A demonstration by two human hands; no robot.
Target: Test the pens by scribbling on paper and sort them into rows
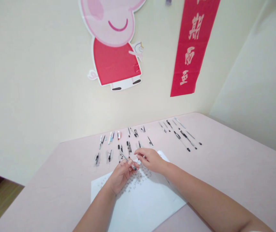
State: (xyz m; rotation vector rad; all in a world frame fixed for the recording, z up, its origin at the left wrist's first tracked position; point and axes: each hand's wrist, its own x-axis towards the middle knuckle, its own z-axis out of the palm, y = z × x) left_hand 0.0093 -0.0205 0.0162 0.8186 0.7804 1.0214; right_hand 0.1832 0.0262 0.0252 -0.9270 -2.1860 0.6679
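A slim pen (127,160) with a clear barrel and a dark end lies slantwise in my left hand (120,176), gripped between thumb and fingers above the paper. Just to the right, my right hand (151,160) hovers with bent fingers, tips a little apart, close to the pen's upper part; nothing plain shows between them. Under both hands are white paper sheets (138,212), strewn with many small dark and clear bits (138,178) too small to name. Small groups of pen parts (109,156) lie beyond the hands, partly hidden by them.
The pink table (236,167) runs back to a pale wall. At the right rear lie several long pens and refills (185,140). More pen parts (110,137) form a row near the back edge. A pig cutout (116,61) and a red banner (188,58) hang on the wall.
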